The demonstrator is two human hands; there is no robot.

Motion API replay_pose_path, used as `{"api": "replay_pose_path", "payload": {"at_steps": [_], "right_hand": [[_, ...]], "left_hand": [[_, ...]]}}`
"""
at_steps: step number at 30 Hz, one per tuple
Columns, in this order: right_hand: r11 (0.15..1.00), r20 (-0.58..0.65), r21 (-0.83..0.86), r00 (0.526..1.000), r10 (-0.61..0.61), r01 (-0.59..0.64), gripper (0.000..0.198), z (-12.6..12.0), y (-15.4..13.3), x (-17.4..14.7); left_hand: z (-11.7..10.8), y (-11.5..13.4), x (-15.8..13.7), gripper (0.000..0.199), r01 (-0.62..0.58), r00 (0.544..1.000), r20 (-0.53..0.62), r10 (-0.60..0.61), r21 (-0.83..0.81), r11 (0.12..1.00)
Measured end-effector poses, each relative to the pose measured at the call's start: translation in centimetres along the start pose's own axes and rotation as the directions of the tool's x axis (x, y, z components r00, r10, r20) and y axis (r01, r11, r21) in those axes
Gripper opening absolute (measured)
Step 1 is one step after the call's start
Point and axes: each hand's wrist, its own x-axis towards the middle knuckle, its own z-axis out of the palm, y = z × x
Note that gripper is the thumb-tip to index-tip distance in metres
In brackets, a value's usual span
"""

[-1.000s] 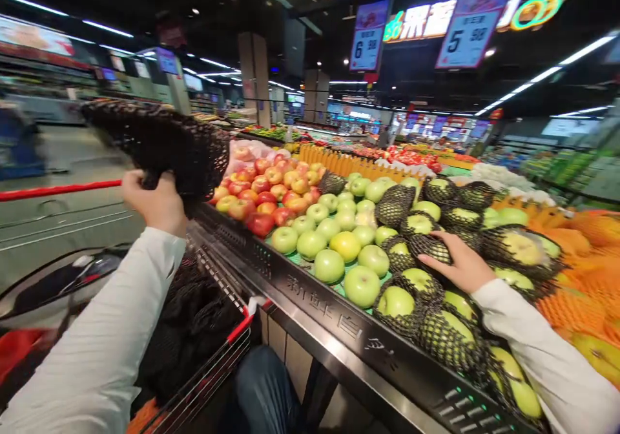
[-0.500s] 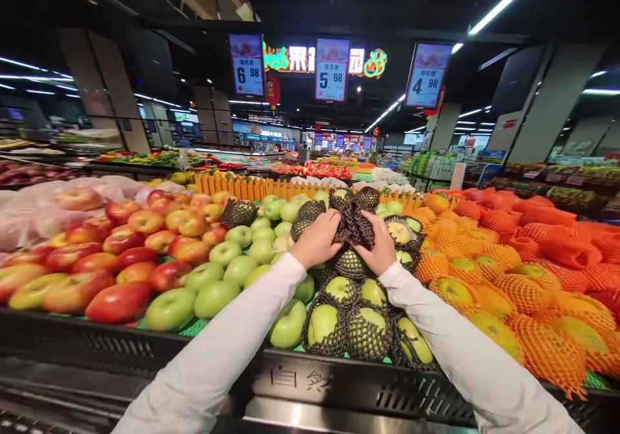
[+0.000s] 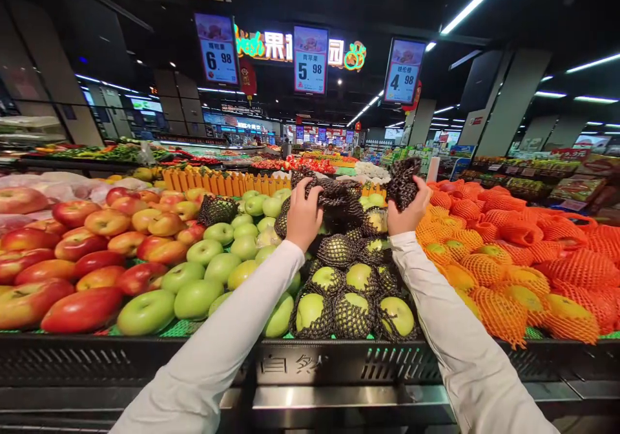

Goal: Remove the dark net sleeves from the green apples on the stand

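Note:
My left hand (image 3: 303, 217) is closed on a bunched black foam fruit net (image 3: 334, 192) above the pile. Off to the right, my right hand (image 3: 408, 211) grips another crumpled black foam net (image 3: 403, 179), raised above the fruit. Whether anything is inside either net, I cannot tell. Between and below the hands lie green apples in black nets, such as a netted apple (image 3: 352, 314) at the front. Bare green apples (image 3: 196, 298) fill the space beside my left forearm.
Red and yellow apples (image 3: 84, 305) are heaped at the left. Orange-netted fruit (image 3: 504, 305) and red-netted fruit (image 3: 571, 247) lie to the right. A black display edge (image 3: 339, 366) runs along the front. An orange picket divider (image 3: 217, 183) stands behind the apples. Price screens (image 3: 310, 59) hang overhead.
My hands have moved apart from being together at the black netting; the right one has gone right and up with a net. The view has shifted slightly to the right.

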Motion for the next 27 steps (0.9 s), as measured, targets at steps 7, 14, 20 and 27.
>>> {"api": "replay_pose_path", "payload": {"at_steps": [7, 14, 20, 27], "right_hand": [[0.974, 0.532, -0.205, 0.824, 0.195, -0.098, 0.063, 4.6, 1.1, 5.0], [0.961, 0.668, -0.251, 0.699, 0.257, -0.114, 0.055, 6.3, 2.0, 5.8], [0.946, 0.605, -0.276, 0.735, 0.307, -0.169, 0.062, 4.5, 3.7, 6.5], [0.931, 0.385, -0.273, 0.859, 0.338, -0.244, 0.085, 3.6, 3.3, 7.9]], "left_hand": [[3.6, 0.5, -1.8, 0.026, -0.059, 0.817, 0.572, 0.073, -0.044, 0.997], [1.4, -0.5, -1.2, 0.046, 0.01, 0.936, 0.349, 0.053, -0.175, 0.984], [1.2, 0.7, -1.4, 0.054, -0.046, 0.952, 0.295, 0.078, -0.114, 0.992], [-0.4, 0.4, -1.5, 0.067, 0.024, 0.992, 0.129, -0.015, -0.072, 0.997]]}}
